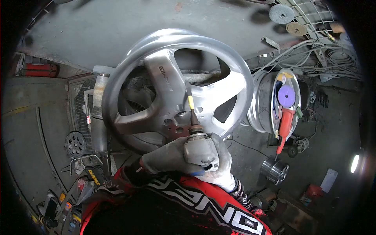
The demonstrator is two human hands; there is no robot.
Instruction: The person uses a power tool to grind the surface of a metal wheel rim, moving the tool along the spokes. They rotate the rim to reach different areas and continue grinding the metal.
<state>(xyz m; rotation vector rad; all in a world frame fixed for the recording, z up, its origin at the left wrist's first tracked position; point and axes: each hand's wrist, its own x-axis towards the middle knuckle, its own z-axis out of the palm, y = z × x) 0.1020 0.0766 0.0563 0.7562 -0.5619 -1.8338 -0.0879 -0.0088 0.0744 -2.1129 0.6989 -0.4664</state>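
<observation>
In the head view, the only view, my left hand (166,156) and right hand (224,162), both in grey gloves, are closed around the metal body of a rotary tool (200,150), the left on its left flank and the right on its right flank. The fingers are wrapped and gripping; how the undersides of the fingers sit cannot be told, as the tool and gloves hide them. The tool's collar and a slim bit (191,102) with a yellow band project beyond the fingers, away from my body. A large bare-metal wheel (231,88) lies directly ahead of the fingers, its face turned toward me, its lower rim near the gloves; whether glove and rim touch cannot be determined. The bit crosses in front of the hub, just right of the centre bore, its end over the root of the upper spokes; contact with the metal cannot be confirmed. Lettering is noted on the upper left spoke. To the right, well apart from my hands, a second wheel (263,102) bears a red power tool (286,123) and a purple disc (286,96). A small metal drum (273,170) is noted below these, and grey cables (333,58) are bundled at upper right.
</observation>
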